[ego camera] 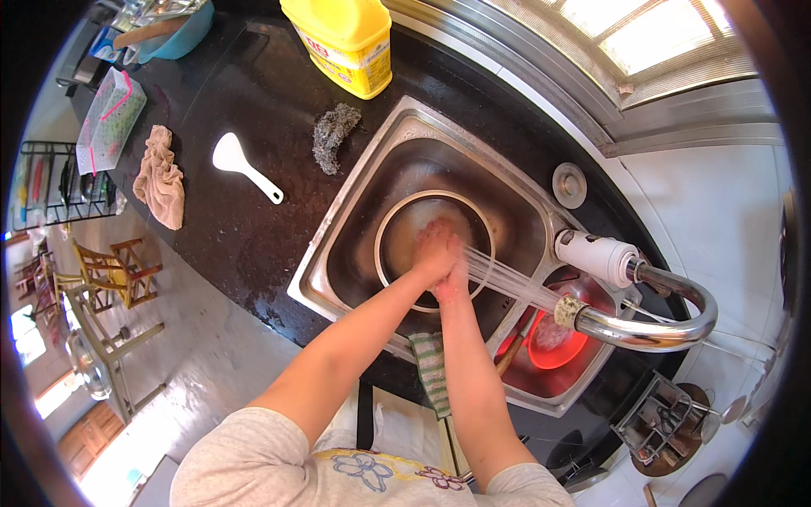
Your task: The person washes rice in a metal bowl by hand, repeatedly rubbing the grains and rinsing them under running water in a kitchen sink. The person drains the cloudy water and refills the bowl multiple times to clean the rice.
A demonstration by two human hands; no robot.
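Note:
My left hand point(436, 246) and my right hand point(455, 279) are pressed together under a stream of running water. They are over a round metal pan point(396, 274) with a pale rim, which sits in the larger basin of a stainless steel sink point(355, 190). Water point(507, 276) pours at a slant from the curved chrome faucet point(646, 333) onto my hands. Cloudy liquid shows in the pan. The left hand overlaps much of the right, and their fingers are partly hidden. No object can be made out between them.
A red plastic bowl point(557, 355) and a wooden handle point(510, 355) are in the smaller basin. A striped cloth point(432, 374) hangs over the front edge. On the dark counter lie steel wool point(332, 138), a white rice paddle point(244, 163), a tan rag point(158, 180) and a yellow jug point(345, 51).

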